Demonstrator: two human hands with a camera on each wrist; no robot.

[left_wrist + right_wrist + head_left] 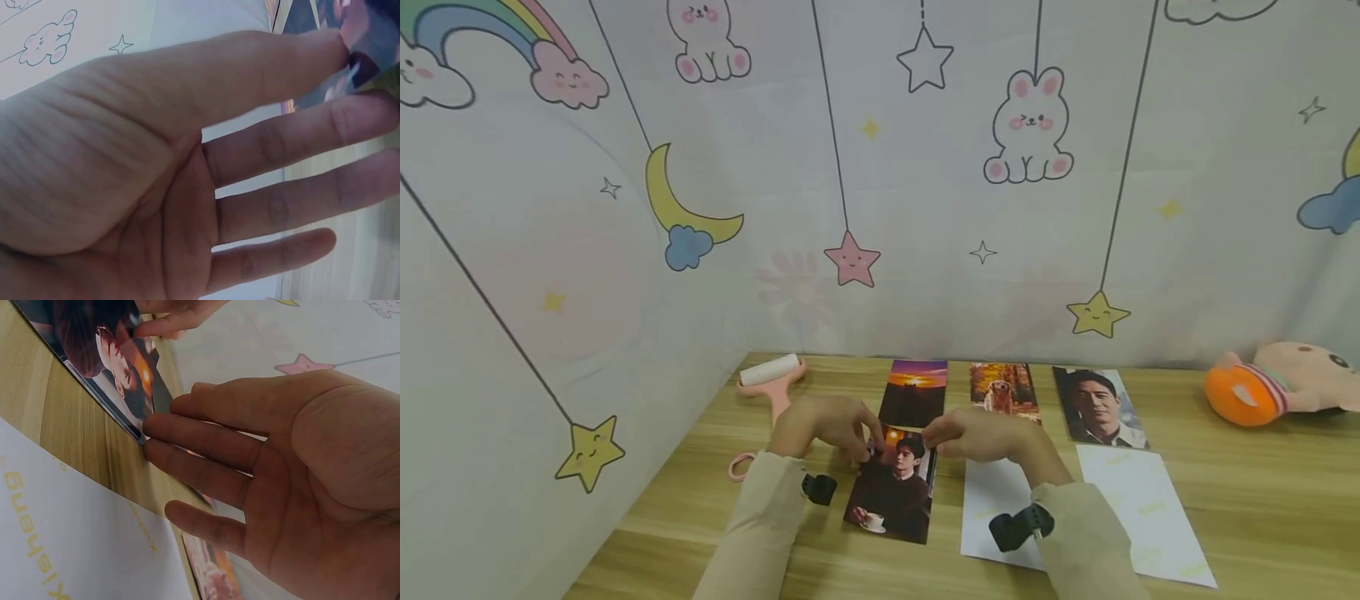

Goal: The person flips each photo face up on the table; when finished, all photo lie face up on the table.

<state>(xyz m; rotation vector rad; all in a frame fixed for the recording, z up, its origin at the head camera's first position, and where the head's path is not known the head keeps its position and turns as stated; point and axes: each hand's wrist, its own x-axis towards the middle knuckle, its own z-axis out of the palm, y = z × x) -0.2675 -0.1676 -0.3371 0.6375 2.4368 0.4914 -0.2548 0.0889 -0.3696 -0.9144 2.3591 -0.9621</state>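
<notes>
A photo print of a person in a dark sweater with a cup (pixel 891 492) lies just below a sunset photo (pixel 916 392). My left hand (pixel 835 423) pinches its left edge between thumb and index finger, the other fingers spread in the left wrist view. At its upper right corner is my right hand (pixel 981 433), fingers nearly straight, fingertips (pixel 153 427) right at the corner. Under the right forearm a white sheet with yellow lettering (pixel 1000 517) lies partly hidden. Above it is a dog photo (pixel 1000 387), its lower part hidden by the hand.
Farther right, a portrait photo (pixel 1097 404) lies above another white sheet (pixel 1146 508). A pink-handled roller (pixel 771 375) rests at the back left, near a pink ring-shaped handle (pixel 741 467), partly hidden by the sleeve. A plush toy (pixel 1292 387) lies at the right against the printed curtain (pixel 925 308).
</notes>
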